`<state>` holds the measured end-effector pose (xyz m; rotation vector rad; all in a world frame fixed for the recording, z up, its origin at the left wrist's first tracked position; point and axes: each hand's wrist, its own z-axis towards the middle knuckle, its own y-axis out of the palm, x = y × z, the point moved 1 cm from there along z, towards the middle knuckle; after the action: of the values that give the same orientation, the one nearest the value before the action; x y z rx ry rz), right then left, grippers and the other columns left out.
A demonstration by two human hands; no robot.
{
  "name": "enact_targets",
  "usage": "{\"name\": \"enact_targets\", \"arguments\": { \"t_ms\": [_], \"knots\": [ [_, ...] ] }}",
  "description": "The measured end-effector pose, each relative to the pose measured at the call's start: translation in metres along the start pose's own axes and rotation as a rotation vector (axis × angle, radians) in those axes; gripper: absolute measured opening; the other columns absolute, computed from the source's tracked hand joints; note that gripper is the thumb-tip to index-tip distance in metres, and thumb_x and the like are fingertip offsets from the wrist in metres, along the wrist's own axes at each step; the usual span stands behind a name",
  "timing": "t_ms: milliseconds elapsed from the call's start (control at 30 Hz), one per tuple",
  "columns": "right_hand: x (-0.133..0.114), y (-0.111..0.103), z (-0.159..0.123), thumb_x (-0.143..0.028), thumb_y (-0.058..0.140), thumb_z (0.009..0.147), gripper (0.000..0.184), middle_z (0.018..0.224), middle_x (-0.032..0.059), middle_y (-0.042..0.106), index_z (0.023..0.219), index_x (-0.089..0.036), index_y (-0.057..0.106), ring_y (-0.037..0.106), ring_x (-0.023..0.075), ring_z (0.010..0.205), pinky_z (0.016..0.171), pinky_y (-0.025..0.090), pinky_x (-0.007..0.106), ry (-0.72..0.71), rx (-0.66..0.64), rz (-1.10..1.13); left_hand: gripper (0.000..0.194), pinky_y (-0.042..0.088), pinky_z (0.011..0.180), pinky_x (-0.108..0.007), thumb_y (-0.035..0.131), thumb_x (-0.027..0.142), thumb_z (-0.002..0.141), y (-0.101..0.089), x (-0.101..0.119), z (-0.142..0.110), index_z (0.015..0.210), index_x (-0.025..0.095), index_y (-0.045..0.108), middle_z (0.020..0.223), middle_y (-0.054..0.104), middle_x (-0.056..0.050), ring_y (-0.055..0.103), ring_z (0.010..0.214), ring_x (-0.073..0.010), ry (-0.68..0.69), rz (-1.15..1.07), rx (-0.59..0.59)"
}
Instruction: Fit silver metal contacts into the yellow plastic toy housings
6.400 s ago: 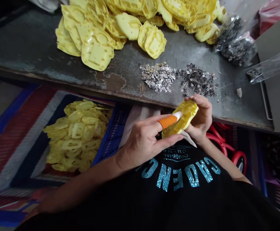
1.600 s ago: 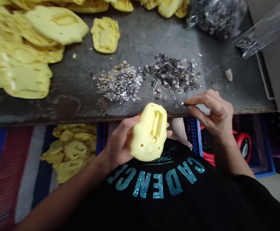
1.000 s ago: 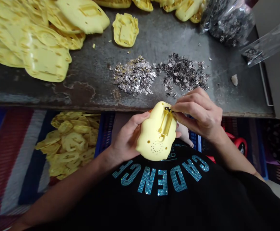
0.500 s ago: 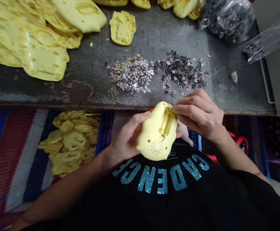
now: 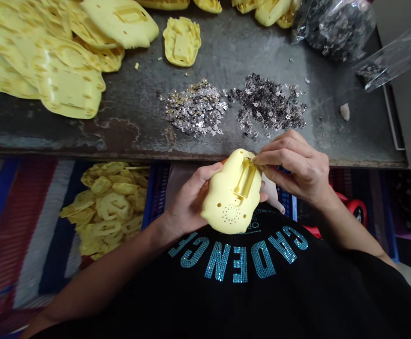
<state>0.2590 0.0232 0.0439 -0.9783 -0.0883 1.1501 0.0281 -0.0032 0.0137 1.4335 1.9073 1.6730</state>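
My left hand (image 5: 191, 200) is closed around a yellow plastic shell (image 5: 223, 202), held over my lap just off the table's edge. The shell has a long battery recess, a ring of small speaker holes and a few screw holes. At the top end of the recess, the fingertips of my right hand (image 5: 292, 165) pinch at a tiny metal piece (image 5: 249, 159), mostly hidden by the fingers. Beyond my hands lie a heap of shiny metal contacts (image 5: 196, 108) and a darker heap of metal contacts (image 5: 271, 103).
Yellow shells (image 5: 69, 77) pile up at the table's left, and a single small shell (image 5: 182, 42) lies at the back. Bagged metal parts (image 5: 336, 28) are at the far right. Below the table (image 5: 127, 136) are more yellow parts (image 5: 111, 202) and a red-handled object (image 5: 356, 212).
The view has shifted very slightly. My right fingertips stay at the top end of the recess, with only a slight movement. My left hand keeps its hold on the shell.
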Motion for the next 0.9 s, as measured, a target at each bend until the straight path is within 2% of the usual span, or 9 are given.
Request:
{"name": "enact_targets", "arguments": {
  "t_ms": [367, 567, 767, 900],
  "knots": [
    [-0.0035, 0.0031, -0.0009, -0.022, 0.074, 0.107, 0.016, 0.109, 0.0038, 0.083, 0.123, -0.023, 0.075, 0.076, 0.0185, 0.096, 0.089, 0.06, 0.037, 0.016, 0.02, 0.012, 0.081, 0.067, 0.103, -0.05, 0.079, 0.061, 0.093, -0.0031, 0.001, -0.0044, 0.16, 0.019, 0.061, 0.129, 0.086, -0.013, 0.081, 0.126, -0.0422, -0.025, 0.034, -0.033],
    [-0.0046, 0.0029, -0.0023, -0.023, 0.071, 0.108, 0.022, 0.113, 0.004, 0.082, 0.129, -0.026, 0.074, 0.076, 0.0197, 0.097, 0.09, 0.06, 0.039, 0.022, 0.029, 0.003, 0.074, 0.07, 0.087, -0.041, 0.078, 0.058, 0.095, -0.0036, 0.0009, -0.0058, 0.155, 0.018, 0.065, 0.116, 0.089, -0.011, 0.087, 0.109, -0.037, -0.032, 0.021, -0.031],
    [-0.0064, 0.0086, -0.009, -0.024, 0.073, 0.106, 0.024, 0.113, 0.0084, 0.083, 0.13, -0.023, 0.076, 0.073, 0.022, 0.095, 0.086, 0.059, 0.041, -0.022, 0.07, -0.061, 0.072, 0.068, 0.104, -0.05, 0.081, 0.059, 0.092, -0.0043, 0.0007, -0.006, 0.15, 0.018, 0.069, 0.123, 0.088, -0.012, 0.082, 0.124, -0.0408, 0.006, 0.021, 0.053],
    [-0.0059, 0.0053, -0.0072, -0.022, 0.073, 0.106, 0.019, 0.113, 0.0049, 0.083, 0.123, -0.027, 0.08, 0.075, 0.0202, 0.099, 0.089, 0.06, 0.039, 0.12, 0.105, 0.029, 0.074, 0.067, 0.105, -0.051, 0.08, 0.061, 0.092, -0.0021, -0.0018, -0.0047, 0.153, 0.02, 0.067, 0.129, 0.086, -0.013, 0.079, 0.129, -0.0427, 0.005, 0.021, -0.001]
  ]
}}
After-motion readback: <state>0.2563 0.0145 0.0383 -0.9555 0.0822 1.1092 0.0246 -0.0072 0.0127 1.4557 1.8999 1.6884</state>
